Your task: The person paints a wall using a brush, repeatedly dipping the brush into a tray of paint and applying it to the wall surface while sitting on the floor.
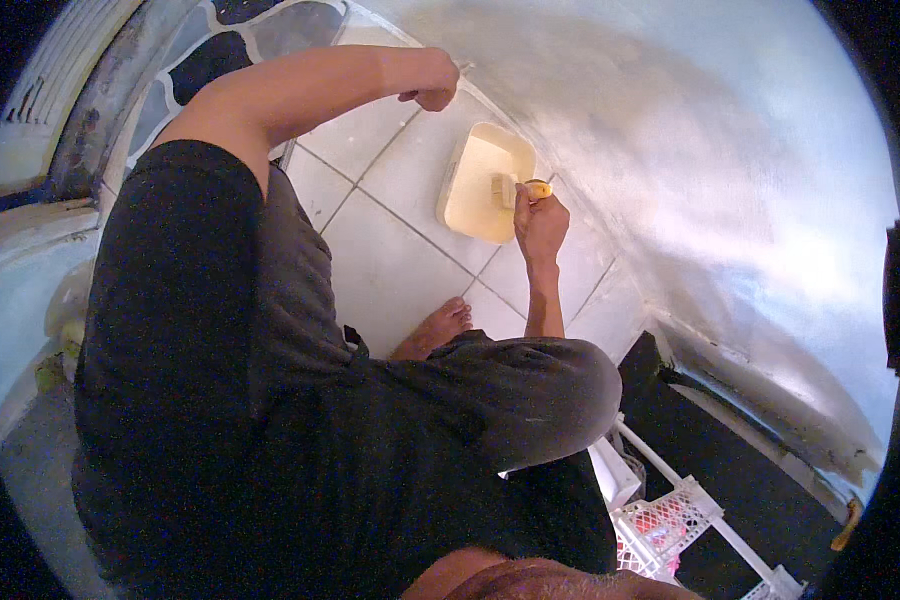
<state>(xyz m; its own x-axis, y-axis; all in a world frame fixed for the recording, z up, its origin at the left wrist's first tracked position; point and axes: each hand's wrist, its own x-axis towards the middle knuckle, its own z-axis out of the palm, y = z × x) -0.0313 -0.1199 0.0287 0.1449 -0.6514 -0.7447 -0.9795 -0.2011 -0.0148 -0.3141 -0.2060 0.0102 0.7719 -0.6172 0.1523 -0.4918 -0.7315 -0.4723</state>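
Note:
My right hand [542, 226] is closed around the yellow handle of a paintbrush [504, 187]. The brush's pale head is over the inside of a cream rectangular tub [453, 196], near its right side. Whether the bristles touch the bottom, I cannot tell. The tub sits on white floor tiles close to the wall and looks pale inside. My left arm reaches out past the tub, and my left hand [434, 79] is closed near the foot of the wall. A small thin pale bit shows by its fingers, but what they hold is hidden.
A pale, blotchy wall [670, 130] rises along the right. My bare foot [440, 328] rests on the tiles [390, 270] below the tub. A white plastic rack [670, 520] stands at lower right beside my bent knee. Dark patterned panels [210, 65] lie at upper left.

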